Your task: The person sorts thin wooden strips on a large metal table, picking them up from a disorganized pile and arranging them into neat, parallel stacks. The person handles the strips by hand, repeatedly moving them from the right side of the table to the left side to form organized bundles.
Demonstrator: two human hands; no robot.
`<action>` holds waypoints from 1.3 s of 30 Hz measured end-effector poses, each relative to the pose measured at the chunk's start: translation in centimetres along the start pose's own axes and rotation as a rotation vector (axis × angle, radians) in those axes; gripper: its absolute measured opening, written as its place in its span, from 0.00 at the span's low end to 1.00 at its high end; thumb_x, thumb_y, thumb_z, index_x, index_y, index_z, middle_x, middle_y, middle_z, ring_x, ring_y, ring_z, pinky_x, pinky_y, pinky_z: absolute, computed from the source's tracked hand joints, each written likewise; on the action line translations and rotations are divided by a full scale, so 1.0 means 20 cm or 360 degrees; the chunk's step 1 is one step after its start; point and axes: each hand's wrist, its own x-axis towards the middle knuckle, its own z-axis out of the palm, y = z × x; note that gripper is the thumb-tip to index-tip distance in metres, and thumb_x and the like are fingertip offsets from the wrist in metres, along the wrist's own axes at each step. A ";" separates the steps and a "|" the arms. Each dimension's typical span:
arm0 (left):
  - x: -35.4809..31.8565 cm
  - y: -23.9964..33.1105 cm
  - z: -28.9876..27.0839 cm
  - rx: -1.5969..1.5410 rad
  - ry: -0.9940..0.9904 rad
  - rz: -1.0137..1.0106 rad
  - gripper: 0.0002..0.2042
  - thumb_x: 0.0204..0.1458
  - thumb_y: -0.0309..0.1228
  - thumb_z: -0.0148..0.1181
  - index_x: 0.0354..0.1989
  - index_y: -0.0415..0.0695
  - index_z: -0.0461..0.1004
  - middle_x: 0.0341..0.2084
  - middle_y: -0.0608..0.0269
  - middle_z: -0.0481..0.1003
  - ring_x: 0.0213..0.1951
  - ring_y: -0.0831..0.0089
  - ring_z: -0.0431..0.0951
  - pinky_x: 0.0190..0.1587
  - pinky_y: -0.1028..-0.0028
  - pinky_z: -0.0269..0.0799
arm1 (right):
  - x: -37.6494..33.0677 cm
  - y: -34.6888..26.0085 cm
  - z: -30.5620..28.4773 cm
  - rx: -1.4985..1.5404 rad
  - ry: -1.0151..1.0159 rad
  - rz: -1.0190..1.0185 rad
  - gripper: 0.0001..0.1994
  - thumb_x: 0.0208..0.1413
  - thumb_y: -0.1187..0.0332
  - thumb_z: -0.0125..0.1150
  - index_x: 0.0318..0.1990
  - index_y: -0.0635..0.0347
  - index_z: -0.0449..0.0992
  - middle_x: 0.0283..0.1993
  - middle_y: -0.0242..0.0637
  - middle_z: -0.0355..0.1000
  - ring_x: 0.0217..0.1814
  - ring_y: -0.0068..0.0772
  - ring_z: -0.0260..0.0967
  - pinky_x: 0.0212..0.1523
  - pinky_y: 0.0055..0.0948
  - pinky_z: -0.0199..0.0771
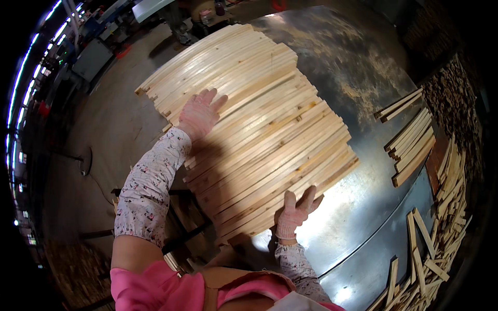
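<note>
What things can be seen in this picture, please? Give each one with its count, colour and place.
wooden slats: many, pale yellow, laid side by side in one wide sheet on the table, centre
metal table: one, grey and shiny, under the slats, dusty at the far side
small slat stack: one stack, pale wood, on the table at the right
loose offcuts: many, pale wood, heaped beyond the table's right edge
metal frame: one, black, below the table's left edge
left hand: one, pink glove, flat on the slats' left side
right hand: one, pink glove, against the slats' near edge
</note>
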 end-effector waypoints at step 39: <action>-1.61 2.37 -0.21 -0.1408 -0.0459 0.1176 0.26 0.62 0.35 0.63 0.67 0.35 0.73 0.64 0.44 0.75 0.65 0.54 0.75 0.70 0.61 0.66 | -0.82 1.35 -3.00 -0.1288 -0.0196 0.1281 0.35 0.60 0.53 0.64 0.71 0.58 0.66 0.61 0.50 0.75 0.64 0.55 0.72 0.64 0.48 0.73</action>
